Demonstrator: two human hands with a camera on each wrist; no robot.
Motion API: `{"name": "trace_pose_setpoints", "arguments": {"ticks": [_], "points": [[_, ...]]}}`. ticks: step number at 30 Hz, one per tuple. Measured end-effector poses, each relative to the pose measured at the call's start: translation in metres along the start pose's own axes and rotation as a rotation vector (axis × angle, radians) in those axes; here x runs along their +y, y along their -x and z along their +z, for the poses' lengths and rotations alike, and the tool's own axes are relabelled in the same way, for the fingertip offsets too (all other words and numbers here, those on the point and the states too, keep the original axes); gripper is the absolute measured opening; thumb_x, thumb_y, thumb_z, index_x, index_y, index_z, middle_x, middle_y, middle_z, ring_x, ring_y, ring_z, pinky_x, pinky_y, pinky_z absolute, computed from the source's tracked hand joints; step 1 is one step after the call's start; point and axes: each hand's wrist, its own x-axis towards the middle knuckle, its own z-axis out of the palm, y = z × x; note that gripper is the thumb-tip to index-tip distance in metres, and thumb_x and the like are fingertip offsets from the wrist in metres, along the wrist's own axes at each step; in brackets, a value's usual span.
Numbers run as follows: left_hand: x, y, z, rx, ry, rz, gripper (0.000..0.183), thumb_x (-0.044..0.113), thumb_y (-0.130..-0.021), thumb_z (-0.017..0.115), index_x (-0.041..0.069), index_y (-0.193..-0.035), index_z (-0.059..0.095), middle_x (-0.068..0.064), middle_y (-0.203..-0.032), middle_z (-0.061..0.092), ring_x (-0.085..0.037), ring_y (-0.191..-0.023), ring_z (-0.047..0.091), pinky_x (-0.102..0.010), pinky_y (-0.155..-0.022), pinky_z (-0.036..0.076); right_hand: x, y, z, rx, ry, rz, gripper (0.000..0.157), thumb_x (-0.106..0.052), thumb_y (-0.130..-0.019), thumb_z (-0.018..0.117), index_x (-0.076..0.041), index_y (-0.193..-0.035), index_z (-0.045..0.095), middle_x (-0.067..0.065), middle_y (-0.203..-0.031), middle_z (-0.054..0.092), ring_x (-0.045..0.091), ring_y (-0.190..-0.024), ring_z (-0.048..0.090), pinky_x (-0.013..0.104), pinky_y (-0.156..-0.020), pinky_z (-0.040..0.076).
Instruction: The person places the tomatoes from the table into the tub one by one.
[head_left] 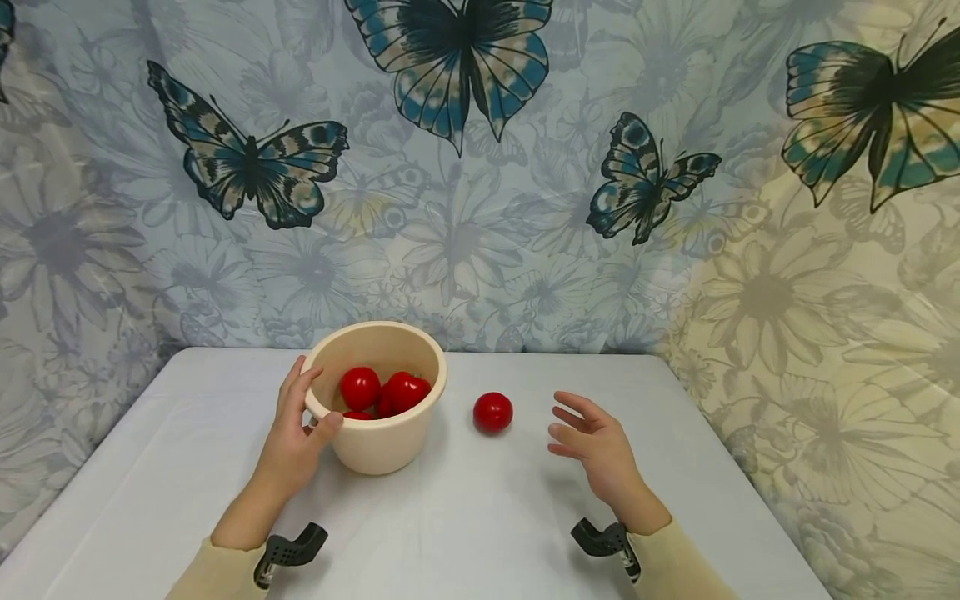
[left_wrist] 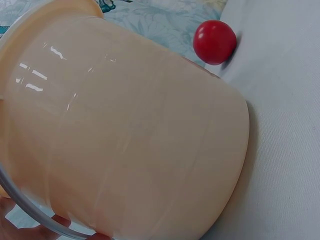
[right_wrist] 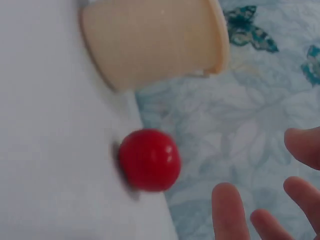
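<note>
My left hand (head_left: 288,446) grips the side of a cream plastic bucket (head_left: 378,450), its thumb on the near rim and its fingers along the left wall. Several glossy red pieces (head_left: 360,388), round like tomatoes, lie inside the bucket. One more tomato-like red piece (head_left: 492,413) sits on the table to the bucket's right. Further right, my right hand (head_left: 596,450) is held in the air with fingers spread, holding nothing. The left wrist view is mostly filled by the bucket's wall (left_wrist: 135,125), with a grey curved handle (left_wrist: 30,207) at lower left.
A white-covered table (head_left: 465,533) bears everything. Behind it hangs a wall cloth (head_left: 465,242) printed with butterflies and flowers, which continues along both sides. Each wrist wears a black camera mount (head_left: 296,546).
</note>
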Motion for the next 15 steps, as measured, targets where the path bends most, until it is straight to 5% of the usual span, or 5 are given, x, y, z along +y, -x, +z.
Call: {"name": "trace_pose_setpoints", "arguments": {"ticks": [15], "points": [[-0.002, 0.0, 0.0, 0.003, -0.007, 0.003, 0.066, 0.016, -0.095, 0.061, 0.007, -0.153, 0.03, -0.011, -0.164, 0.002, -0.052, -0.136, 0.03, -0.018, -0.081, 0.047, 0.048, 0.004, -0.041, 0.073, -0.068, 0.151, 0.064, -0.006, -0.091, 0.071, 0.006, -0.147, 0.041, 0.016, -0.152, 0.038, 0.032, -0.134, 0.039, 0.045, -0.084, 0.054]]}}
